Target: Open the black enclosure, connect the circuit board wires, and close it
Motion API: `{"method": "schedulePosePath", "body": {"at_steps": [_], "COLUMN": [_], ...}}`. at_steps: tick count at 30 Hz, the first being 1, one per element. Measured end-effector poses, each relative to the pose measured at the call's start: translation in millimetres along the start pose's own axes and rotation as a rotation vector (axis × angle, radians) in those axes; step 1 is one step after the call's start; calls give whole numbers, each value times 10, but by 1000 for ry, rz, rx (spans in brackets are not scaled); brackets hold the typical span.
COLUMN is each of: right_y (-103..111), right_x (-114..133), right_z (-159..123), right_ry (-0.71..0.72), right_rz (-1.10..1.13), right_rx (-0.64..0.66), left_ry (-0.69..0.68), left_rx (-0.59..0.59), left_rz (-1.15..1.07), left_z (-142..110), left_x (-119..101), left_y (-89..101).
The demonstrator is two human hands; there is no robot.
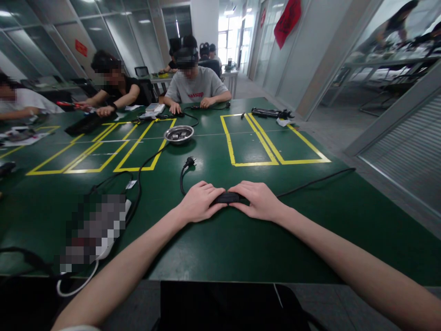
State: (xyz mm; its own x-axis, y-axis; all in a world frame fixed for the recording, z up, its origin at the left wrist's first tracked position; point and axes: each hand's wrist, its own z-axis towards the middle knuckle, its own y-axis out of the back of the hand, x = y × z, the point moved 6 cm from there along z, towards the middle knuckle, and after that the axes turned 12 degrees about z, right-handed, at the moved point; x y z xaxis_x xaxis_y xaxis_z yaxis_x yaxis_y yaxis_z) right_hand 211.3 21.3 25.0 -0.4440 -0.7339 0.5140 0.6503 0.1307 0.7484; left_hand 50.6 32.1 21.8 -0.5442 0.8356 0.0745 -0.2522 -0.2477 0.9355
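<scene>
My left hand and my right hand meet just above the green table, thumbs and fingers closed on the two ends of a small black ribbed piece. It looks like part of a black power cord, though my fingers cover its ends and I cannot tell whether it is a block or bundled cord. Left of it, the cord curves up to a black plug lying on the table. Another stretch of black cord runs out to the right from behind my right hand.
A metal bowl with small metal parts stands farther back. Yellow tape marks rectangles on the table. At left lies a blurred-out object with a white cord. Black tools lie at the far right. Several people sit around the table.
</scene>
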Motion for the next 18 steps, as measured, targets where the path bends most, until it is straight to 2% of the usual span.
{"method": "schedulePosePath", "body": {"at_steps": [3,7,13,18], "right_y": [3,-6,-77,-135], "right_x": [16,-1,-181,-163], "right_z": [0,4,2,-29], "right_ry": [45,9,-279,-416], "right_rz": [-68,-13,469,880], "right_rx": [19,41,173,349], "left_ry": [62,63,-71,-114], "left_rx": [-17,-24,-78,-159], "left_rz": [-35,-40,31,52], "left_z": [-12,-22,-21,-19], "left_x": [40,48,-43,-145], "left_y": [11,-9,26,120]}}
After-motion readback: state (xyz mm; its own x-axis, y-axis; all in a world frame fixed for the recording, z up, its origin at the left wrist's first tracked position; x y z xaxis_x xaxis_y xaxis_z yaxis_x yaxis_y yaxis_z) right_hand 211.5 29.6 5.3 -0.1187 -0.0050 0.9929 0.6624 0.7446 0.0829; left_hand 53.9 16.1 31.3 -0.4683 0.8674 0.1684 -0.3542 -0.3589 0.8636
